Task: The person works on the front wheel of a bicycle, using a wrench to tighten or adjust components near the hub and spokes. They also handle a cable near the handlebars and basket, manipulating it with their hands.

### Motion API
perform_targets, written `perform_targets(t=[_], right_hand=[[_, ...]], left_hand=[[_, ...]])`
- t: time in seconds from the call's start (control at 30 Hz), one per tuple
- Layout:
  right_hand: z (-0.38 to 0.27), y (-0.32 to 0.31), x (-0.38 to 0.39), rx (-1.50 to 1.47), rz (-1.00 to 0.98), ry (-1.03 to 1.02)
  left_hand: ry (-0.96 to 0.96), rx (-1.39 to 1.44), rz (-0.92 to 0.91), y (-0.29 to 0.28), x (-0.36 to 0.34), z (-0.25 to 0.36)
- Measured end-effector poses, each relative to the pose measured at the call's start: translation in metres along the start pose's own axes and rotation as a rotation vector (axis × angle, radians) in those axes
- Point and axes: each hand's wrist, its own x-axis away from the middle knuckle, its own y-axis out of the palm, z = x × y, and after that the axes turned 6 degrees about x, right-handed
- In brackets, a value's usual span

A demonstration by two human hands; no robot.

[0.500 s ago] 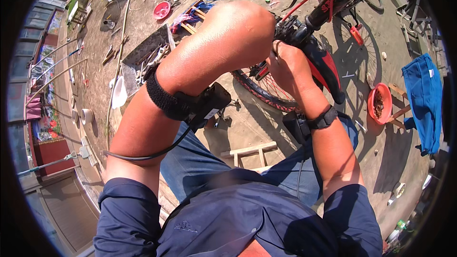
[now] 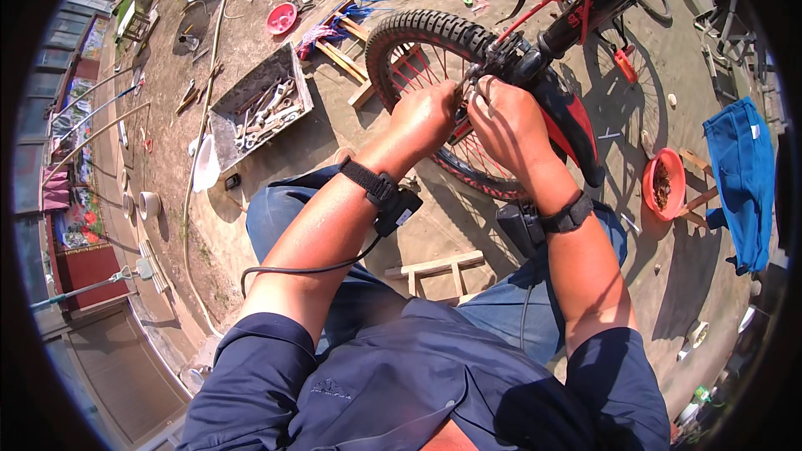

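A bicycle wheel with a knobby black tyre and red spokes lies ahead of me. Beside it is a dark metal assembly, joined to the black tube with red lettering. My left hand is closed at the near side of this assembly, in front of the spokes. Close against it, my right hand pinches at the same spot, next to the black and red mudguard. Whatever sits between the fingers of both hands is too small and covered to name.
A metal tray of wrenches and other tools stands at the left. A low wooden frame lies between my knees. To the right are a red bowl and blue cloth over a wooden stool. A pink basin is farther off.
My left forearm, which was raised across the wheel, has dropped and drawn back. The left hand, wheel and tool tray now show. My right hand stays almost in place.
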Motion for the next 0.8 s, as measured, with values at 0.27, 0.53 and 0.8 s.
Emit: perform_targets(t=[0.27,0.53,0.8], right_hand=[[0.002,0.001,0.002,0.101,-0.075,-0.009],[-0.001,-0.003,0.0,0.019,-0.031,0.033],[-0.001,-0.002,0.0,-0.025,-0.026,0.082]], left_hand=[[-0.219,0.091,-0.048,-0.015,0.025,-0.006],[0.012,-0.041,0.133,-0.088,0.052,0.04],[0.102,-0.285,0.04,-0.099,0.038,0.07]])
